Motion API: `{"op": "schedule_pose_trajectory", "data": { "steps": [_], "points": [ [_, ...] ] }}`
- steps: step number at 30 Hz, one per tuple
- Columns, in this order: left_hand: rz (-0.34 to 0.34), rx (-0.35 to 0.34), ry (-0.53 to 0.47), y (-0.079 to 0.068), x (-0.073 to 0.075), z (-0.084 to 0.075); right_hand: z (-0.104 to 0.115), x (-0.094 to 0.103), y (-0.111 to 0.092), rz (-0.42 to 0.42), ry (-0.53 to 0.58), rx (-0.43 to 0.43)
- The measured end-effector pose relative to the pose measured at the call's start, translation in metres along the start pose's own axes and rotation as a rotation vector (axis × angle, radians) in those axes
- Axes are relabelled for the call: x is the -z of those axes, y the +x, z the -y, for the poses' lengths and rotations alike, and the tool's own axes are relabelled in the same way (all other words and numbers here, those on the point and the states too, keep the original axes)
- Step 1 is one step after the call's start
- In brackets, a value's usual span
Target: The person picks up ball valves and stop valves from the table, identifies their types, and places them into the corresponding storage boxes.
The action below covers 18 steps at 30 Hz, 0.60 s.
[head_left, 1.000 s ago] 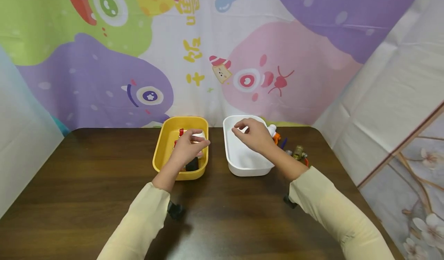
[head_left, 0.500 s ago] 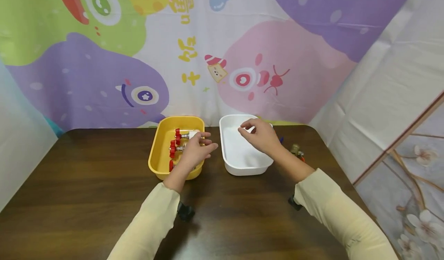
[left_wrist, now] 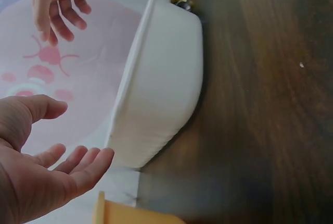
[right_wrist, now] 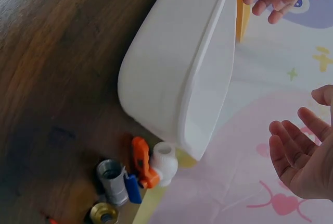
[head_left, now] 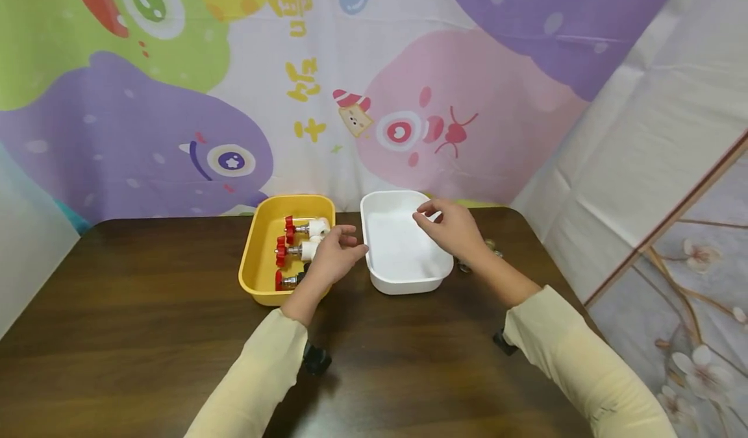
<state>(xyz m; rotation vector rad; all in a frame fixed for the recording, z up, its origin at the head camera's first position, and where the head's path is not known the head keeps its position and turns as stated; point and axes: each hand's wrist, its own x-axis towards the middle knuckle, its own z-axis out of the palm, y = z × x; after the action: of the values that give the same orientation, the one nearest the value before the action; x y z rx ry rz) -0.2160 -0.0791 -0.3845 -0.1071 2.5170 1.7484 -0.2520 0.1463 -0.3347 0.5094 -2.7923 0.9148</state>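
Note:
My left hand (head_left: pixel 334 259) hovers at the right side of a yellow bin (head_left: pixel 261 297), fingers loosely bent and holding nothing. Red-handled valves lie in that bin: two with white bodies, an upper valve (head_left: pixel 317 228) and a middle valve (head_left: pixel 308 251), and a lower valve (head_left: pixel 286 281) partly hidden by the hand. Over the right rim of a white bin (head_left: pixel 406 287) hangs my right hand (head_left: pixel 452 230), fingers softly curled around nothing. In the left wrist view, the left hand (left_wrist: pixel 52 172) is palm up beside the white bin's wall (left_wrist: pixel 161 73).
Right of the white bin, the right wrist view has a white valve with an orange handle (right_wrist: pixel 148 166), a grey metal valve with a blue handle (right_wrist: pixel 113 182) and a brass fitting (right_wrist: pixel 104 213). A cartoon-print cloth (head_left: pixel 327 165) hangs behind the brown table (head_left: pixel 146 334).
The left hand has moved right from above the yellow bin, uncovering the red-handled valves. The right hand has shifted right toward the white bin's rim. The head view has turned slightly right.

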Motion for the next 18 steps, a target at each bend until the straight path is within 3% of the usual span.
{"op": "schedule_pose_trajectory", "data": {
  "steps": [18],
  "points": [
    [-0.039, 0.003, 0.060, 0.007, -0.021, 0.012, -0.041, 0.020, -0.007, -0.035, -0.018, -0.144]
  ]
}}
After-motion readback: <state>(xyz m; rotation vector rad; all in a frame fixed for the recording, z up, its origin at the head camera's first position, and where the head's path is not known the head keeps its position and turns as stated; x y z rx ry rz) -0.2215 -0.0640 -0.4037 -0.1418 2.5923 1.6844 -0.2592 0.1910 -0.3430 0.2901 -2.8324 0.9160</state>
